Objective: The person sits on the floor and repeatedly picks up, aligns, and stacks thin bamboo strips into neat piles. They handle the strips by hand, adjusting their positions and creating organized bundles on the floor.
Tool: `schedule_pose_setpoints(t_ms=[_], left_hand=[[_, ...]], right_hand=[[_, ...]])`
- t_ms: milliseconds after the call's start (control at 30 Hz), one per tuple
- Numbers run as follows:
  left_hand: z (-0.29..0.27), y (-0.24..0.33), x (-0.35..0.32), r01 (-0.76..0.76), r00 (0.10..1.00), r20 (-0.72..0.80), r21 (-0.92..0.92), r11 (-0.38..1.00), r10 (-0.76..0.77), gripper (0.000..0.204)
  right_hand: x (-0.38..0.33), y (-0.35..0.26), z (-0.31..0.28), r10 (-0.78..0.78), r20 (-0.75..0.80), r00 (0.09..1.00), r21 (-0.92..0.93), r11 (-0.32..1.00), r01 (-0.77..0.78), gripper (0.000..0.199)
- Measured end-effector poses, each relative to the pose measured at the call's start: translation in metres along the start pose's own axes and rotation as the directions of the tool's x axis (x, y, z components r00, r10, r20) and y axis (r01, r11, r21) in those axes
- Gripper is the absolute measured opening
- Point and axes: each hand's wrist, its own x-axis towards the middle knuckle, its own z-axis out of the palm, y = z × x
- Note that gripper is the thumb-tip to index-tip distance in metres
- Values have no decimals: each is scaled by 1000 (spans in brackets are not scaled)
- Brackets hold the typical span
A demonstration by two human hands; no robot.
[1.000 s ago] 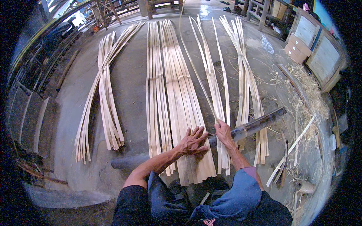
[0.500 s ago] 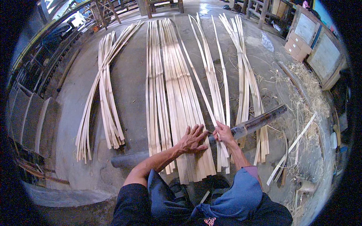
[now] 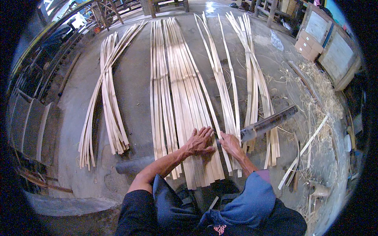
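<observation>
Long pale bamboo strips [image 3: 179, 98] lie side by side on the concrete floor, running away from me. A dark round bamboo pole [image 3: 267, 122] lies across their near ends. My left hand [image 3: 200, 141] rests flat with spread fingers on the middle bundle, just in front of the pole. My right hand [image 3: 229, 142] is next to it, pinching a single strip [image 3: 204, 92] that slants from the right edge of the middle bundle. My knees and blue sleeve fill the lower edge.
A loose bundle of strips [image 3: 106, 98] lies to the left, two thinner groups [image 3: 252, 78] to the right. Shavings and offcuts [image 3: 319, 94] litter the right side. Wooden frames [image 3: 330, 43] stand at the far right, timber racks at the left.
My right hand has drawn the single strip leftward against the middle bundle. My left hand stays pressed on the bundle, shifted only slightly.
</observation>
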Motion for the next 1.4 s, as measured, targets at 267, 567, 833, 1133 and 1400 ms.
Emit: schedule_pose_setpoints(t_ms=[267, 567, 833, 1133, 1400], left_hand=[[1, 4, 3, -7, 1000, 1, 46, 999, 6, 78], [2, 9, -2, 8, 1000, -19, 48, 999, -7, 74], [9, 6, -4, 23, 999, -46, -6, 1000, -23, 78], [10, 4, -6, 6, 998, -66, 28, 1000, -4, 73], [14, -13, -7, -81, 996, 53, 100, 992, 76, 67]], right_hand=[[0, -4, -9, -106, 94, 990, -182, 976, 122, 31], [37, -2, 23, -156, -262, 952, 209, 954, 213, 32], [34, -14, 15, -7, -452, 892, 350, 919, 185, 37], [55, -41, 20, -64, -407, 911, 210, 964, 162, 34], [65, -48, 46, -99, -366, 925, 366, 899, 241, 38]])
